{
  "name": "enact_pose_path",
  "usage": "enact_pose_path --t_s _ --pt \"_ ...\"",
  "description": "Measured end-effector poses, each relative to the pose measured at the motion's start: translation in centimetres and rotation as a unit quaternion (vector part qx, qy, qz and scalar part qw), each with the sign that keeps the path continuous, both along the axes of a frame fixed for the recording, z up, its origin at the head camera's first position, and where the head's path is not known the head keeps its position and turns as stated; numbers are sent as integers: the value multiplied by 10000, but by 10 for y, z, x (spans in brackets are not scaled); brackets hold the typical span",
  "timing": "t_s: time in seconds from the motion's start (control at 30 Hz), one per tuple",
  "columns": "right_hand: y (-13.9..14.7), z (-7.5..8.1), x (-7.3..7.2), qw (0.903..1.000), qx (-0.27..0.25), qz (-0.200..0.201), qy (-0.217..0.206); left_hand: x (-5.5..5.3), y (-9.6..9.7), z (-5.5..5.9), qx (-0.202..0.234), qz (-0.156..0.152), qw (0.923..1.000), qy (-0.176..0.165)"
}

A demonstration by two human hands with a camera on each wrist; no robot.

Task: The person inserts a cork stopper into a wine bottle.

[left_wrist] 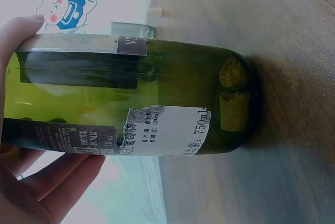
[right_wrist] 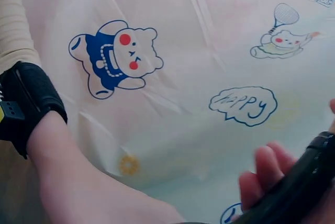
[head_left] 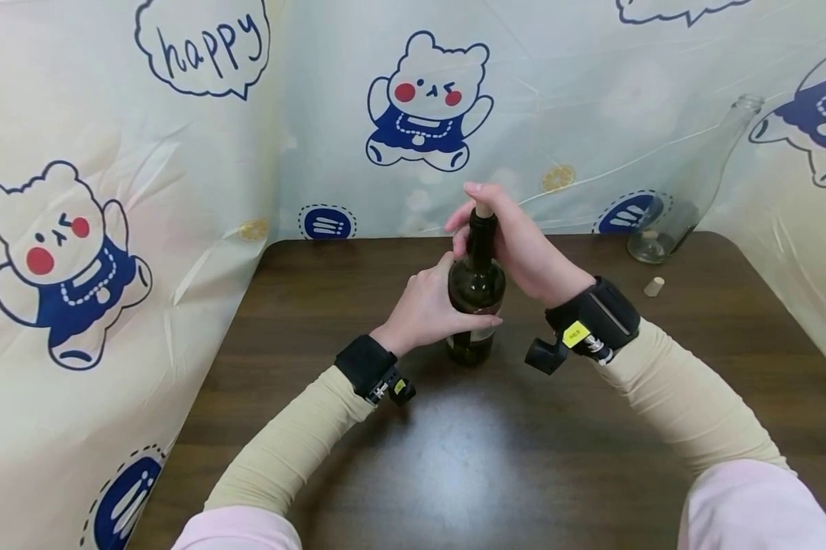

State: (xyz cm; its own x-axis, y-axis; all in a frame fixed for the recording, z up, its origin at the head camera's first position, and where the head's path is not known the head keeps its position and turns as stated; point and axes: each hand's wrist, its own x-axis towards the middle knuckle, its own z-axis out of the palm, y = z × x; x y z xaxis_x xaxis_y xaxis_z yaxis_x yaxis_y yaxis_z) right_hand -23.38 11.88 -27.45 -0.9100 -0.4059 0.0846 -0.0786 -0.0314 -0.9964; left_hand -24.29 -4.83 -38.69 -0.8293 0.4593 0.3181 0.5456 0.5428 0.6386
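A dark green glass wine bottle stands on the table. My left hand grips its body from the left, thumb across the front. In the left wrist view the green bottle carries a white 750ml label, and two cork pieces lie inside at its base. A pale cork sits upright at the bottle's mouth. My right hand holds the cork there, thumb at its top and fingers behind the neck. The right wrist view shows fingertips beside the dark neck.
At the back right, a clear glass bottle stands on the brown table, with something pale at its base. A loose small cork lies in front of it. Printed cloth hangs behind the table and along its sides.
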Motion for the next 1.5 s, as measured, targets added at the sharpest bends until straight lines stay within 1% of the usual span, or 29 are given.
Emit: enact_pose_path --t_s 0.07,0.17,0.23,0.57,0.73,0.83,0.9,0.97,1.07,1.13,1.27,1.33,1.4,1.5 --pt "-2 -2 0 9998 -190 32 -79 0 1 0 -10 9 10000 24" --pt "-4 -3 2 9989 -458 21 -88 0 2 0 -3 15 10000 71" --pt "-5 -2 3 9985 -542 19 -68 0 2 0 3 29 9999 99" --pt "-5 1 4 9984 -542 87 153 -1 3 1 24 22 9998 186" --pt "-3 -2 1 9979 -540 182 305 -1 2 1 75 -13 9998 194" --pt "-2 -4 0 9982 -477 199 311 -1 1 0 121 -37 9997 184" --pt "0 -4 1 9989 -335 138 313 -1 1 0 134 -34 9998 171" --pt "4 -4 1 9992 -145 -5 379 0 1 -1 132 1 9998 160" --pt "12 -5 2 9975 274 -239 613 1 2 -3 119 80 9998 145" --pt "19 -5 2 9957 436 -333 741 1 2 -4 112 126 9998 126" --pt "33 -8 1 9951 611 -351 690 1 2 -4 122 176 9997 106" --pt "40 -12 1 9936 883 -375 592 1 2 -4 100 203 9997 102" --pt "46 -17 3 9902 1256 -372 487 1 2 -4 72 208 9997 97" --pt "54 -27 7 9762 2070 -349 543 1 2 -5 47 183 9998 87"
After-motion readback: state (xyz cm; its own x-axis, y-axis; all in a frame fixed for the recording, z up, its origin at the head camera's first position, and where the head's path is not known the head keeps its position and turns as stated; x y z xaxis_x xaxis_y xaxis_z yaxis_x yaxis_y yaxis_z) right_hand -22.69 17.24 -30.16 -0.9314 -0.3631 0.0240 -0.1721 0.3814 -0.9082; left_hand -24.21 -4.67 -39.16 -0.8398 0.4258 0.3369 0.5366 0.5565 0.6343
